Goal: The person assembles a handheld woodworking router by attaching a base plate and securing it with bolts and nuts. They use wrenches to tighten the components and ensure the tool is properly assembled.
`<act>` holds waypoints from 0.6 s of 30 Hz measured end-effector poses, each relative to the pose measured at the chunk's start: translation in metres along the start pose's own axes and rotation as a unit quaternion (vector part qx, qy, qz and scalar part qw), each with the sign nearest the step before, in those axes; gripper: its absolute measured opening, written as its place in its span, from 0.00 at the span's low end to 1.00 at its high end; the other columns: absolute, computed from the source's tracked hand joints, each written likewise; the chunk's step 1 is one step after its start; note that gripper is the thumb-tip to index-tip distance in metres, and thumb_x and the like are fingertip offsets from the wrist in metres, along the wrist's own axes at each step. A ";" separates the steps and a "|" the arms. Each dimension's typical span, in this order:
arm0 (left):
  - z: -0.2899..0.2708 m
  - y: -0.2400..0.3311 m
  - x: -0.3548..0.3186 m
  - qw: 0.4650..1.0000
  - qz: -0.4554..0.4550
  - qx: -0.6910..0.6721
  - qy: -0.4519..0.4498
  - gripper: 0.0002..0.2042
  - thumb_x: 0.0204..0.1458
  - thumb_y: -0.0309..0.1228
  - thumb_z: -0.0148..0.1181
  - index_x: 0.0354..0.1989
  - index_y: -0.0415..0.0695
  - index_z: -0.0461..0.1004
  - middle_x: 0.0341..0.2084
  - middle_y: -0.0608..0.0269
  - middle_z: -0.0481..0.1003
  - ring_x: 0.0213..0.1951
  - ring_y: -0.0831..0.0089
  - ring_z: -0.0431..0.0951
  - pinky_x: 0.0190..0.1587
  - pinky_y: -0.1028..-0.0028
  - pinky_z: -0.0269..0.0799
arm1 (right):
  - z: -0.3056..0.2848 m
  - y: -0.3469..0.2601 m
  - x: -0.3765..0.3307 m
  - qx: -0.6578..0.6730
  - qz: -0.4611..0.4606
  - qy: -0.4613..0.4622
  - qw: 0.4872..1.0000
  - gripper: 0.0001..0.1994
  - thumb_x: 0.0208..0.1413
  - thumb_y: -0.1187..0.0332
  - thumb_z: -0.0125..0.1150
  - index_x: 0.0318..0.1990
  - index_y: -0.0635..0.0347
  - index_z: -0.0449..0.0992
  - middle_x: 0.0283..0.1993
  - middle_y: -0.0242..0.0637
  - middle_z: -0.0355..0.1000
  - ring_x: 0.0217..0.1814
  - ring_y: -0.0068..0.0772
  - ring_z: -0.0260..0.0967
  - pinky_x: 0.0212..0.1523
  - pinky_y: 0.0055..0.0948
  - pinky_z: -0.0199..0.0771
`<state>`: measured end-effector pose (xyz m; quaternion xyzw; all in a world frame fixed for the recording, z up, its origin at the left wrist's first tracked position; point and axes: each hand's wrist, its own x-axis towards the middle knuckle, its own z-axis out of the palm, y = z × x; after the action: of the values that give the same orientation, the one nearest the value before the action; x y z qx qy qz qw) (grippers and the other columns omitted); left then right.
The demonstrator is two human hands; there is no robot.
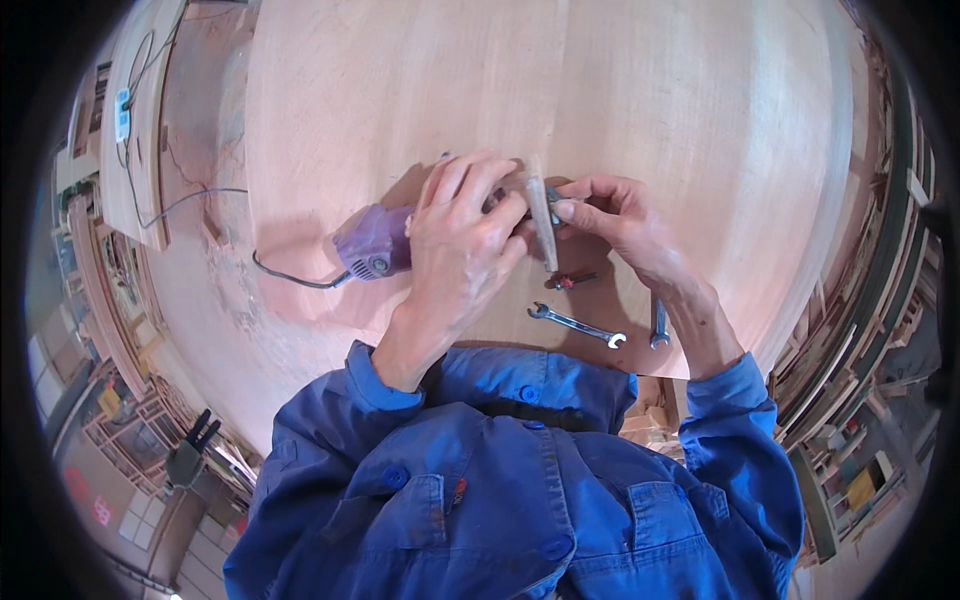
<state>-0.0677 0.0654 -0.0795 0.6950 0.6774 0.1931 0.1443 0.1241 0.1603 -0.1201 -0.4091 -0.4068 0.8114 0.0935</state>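
Observation:
A purple corded power tool (372, 246) with the look of an angle grinder lies on its side on the pale wooden panel (690, 120). My left hand (462, 220) wraps over its front end, hiding most of it. At that end stands a worn, tan-grey disc (541, 218), seen almost edge-on. Thumb and fingers of my right hand (615, 222) pinch a small dark metal part (555, 205) against the disc's right face; its exact kind is hidden. Nearer to me lie an open-ended wrench (577, 325) and a small red-and-dark item (567, 283).
A second wrench (659, 325) lies beside my right forearm, partly covered. The tool's black cord (300, 281) runs off to the left. Farther left, a blue-white power strip (123, 115) rests on a board. Stacked timber (850, 290) lines the right side.

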 end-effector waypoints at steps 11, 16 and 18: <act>0.002 0.001 0.001 0.999 -0.032 -0.006 0.009 0.17 0.36 0.27 0.71 0.37 0.41 0.77 0.49 0.54 0.73 0.57 0.54 0.71 0.61 0.57 0.67 | -0.002 0.003 0.004 -0.014 -0.008 -0.007 1.000 0.11 0.62 0.68 0.66 0.46 0.66 0.81 0.39 0.33 0.80 0.38 0.20 0.77 0.45 0.22 0.77; 0.000 -0.001 0.001 1.000 -0.016 -0.002 -0.004 0.21 0.37 0.27 0.73 0.44 0.40 0.78 0.51 0.56 0.73 0.57 0.54 0.73 0.57 0.58 0.72 | -0.004 0.006 0.006 -0.019 -0.011 -0.005 1.000 0.11 0.62 0.68 0.66 0.47 0.65 0.82 0.39 0.32 0.80 0.38 0.20 0.77 0.44 0.21 0.77; 0.001 -0.001 0.001 1.000 -0.009 -0.004 -0.004 0.20 0.37 0.27 0.73 0.43 0.38 0.78 0.51 0.56 0.73 0.57 0.54 0.73 0.57 0.59 0.72 | -0.003 0.006 0.005 -0.016 -0.015 -0.005 1.000 0.11 0.62 0.68 0.66 0.47 0.65 0.82 0.39 0.32 0.80 0.38 0.20 0.77 0.44 0.21 0.77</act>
<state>-0.0687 0.0667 -0.0805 0.6890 0.6823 0.1915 0.1519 0.1243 0.1608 -0.1287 -0.4004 -0.4261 0.8054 0.0976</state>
